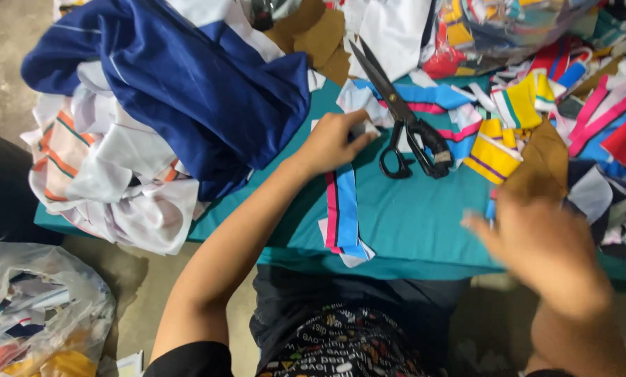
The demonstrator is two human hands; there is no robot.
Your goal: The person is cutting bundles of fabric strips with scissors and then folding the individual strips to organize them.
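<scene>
My left hand (330,143) presses its fingers down on the top end of a striped fabric strip (342,213), blue with pink, black and white bands, which lies lengthwise on the teal table cover (411,216). Black scissors (404,119) lie just right of that hand, blades pointing up and left, untouched. My right hand (536,241) is blurred over the table's near right edge, fingers spread; a small blue scrap shows just above it, and I cannot tell whether the hand holds it.
A heap of blue and white garments (173,91) covers the table's left. Many coloured fabric scraps (536,119) are piled at the right and back. On the floor at lower left is a clear plastic bag (37,314) of scraps.
</scene>
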